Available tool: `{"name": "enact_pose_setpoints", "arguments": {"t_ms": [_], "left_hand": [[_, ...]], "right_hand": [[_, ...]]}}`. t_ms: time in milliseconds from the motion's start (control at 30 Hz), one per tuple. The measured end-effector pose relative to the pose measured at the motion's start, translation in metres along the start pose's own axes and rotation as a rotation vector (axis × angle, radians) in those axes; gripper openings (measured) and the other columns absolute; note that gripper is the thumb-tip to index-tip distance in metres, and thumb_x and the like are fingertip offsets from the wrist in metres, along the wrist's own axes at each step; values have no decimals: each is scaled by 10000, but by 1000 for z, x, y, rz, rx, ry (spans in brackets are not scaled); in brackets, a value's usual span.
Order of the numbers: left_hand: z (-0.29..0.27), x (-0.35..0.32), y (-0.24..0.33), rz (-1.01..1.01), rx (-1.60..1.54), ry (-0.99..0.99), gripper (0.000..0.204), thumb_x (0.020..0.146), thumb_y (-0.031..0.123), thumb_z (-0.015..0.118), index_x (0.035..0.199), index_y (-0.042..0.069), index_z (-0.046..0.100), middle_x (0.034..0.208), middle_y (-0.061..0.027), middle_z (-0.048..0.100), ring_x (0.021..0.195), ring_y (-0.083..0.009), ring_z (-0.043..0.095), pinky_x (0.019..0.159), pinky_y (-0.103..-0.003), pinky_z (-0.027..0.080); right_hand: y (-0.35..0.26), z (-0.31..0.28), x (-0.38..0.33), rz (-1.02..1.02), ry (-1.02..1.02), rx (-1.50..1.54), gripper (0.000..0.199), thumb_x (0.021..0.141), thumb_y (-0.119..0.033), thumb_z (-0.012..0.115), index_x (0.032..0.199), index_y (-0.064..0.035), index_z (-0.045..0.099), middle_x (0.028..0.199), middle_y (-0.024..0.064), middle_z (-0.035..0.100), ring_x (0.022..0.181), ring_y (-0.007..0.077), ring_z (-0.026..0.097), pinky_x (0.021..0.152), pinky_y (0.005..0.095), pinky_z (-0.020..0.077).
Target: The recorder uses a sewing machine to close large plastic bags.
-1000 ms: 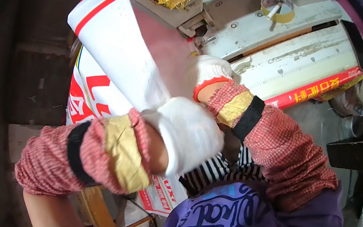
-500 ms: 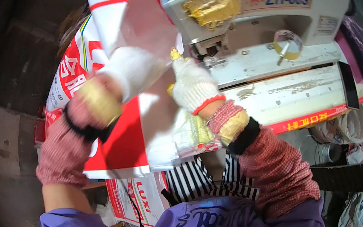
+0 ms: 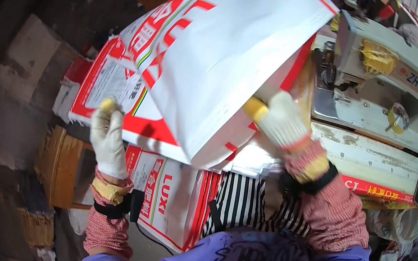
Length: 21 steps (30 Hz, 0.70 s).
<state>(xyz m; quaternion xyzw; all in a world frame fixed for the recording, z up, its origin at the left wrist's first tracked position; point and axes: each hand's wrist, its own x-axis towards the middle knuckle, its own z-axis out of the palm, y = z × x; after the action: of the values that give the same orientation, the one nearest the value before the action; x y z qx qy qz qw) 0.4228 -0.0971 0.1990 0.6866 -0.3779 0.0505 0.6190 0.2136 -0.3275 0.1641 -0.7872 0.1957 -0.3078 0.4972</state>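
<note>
A large white-and-red woven sack (image 3: 229, 64) is raised and bent over a stack of similar sacks (image 3: 103, 81). My right hand (image 3: 287, 123), in a white knit glove with a yellow-wrapped digit, grips the raised sack's right edge; part of its grip is hidden by the sack. At the stack's lower left edge is my left hand (image 3: 110, 140), gloved in white, its fingers pointing up and apart from the raised sack. Nothing shows in it. Just right of the raised sack stands a pale industrial sewing machine (image 3: 390, 54).
A tape roll (image 3: 398, 117) rests on the machine's bed, and yellow tape (image 3: 378, 57) covers part of its head. A white ledge (image 3: 365, 160) runs along the machine's front. Below the stack lies another printed sack (image 3: 173, 195), beside a wooden stool (image 3: 63, 163).
The sack has swung up and over, its white side now spread broadly. My left hand has come off it toward the lower left. The machine now appears farther right in view.
</note>
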Motion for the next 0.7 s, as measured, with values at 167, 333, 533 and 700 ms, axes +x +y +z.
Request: {"name": "enact_pose_setpoints", "arguments": {"t_ms": [167, 333, 533, 700], "left_hand": [[-2, -53, -30, -432, -99, -107, 316, 901, 233, 488, 1118, 5, 469, 994, -77, 548, 884, -134, 544, 783, -242, 436], [26, -64, -25, -598, -363, -195, 380, 910, 292, 454, 1126, -19, 430, 1013, -115, 526, 912, -179, 538, 774, -293, 461], [41, -88, -23, -766, -1139, -545, 730, 812, 562, 458, 1252, 3, 296, 1122, -129, 458, 1013, -237, 515, 842, -393, 471], [47, -92, -30, -449, -335, -293, 411, 845, 206, 517, 1148, -61, 438, 1101, -162, 541, 991, -225, 552, 862, -304, 445]], "right_hand": [[-6, 24, -46, -404, -361, -581, 328, 656, -288, 641, 888, -60, 597, 840, 128, 578, 784, 295, 561, 746, 387, 443], [-19, 45, -31, -404, -20, -696, 152, 737, -164, 583, 832, -45, 592, 764, 134, 609, 749, 295, 597, 637, 399, 475], [-29, 33, -58, 713, 71, 1079, 271, 819, -179, 606, 990, 22, 542, 918, 101, 587, 789, 182, 592, 723, 324, 520], [-48, 79, -53, 733, -603, -297, 308, 809, -210, 620, 1044, -30, 537, 940, 52, 593, 768, 143, 581, 679, 251, 492]]}}
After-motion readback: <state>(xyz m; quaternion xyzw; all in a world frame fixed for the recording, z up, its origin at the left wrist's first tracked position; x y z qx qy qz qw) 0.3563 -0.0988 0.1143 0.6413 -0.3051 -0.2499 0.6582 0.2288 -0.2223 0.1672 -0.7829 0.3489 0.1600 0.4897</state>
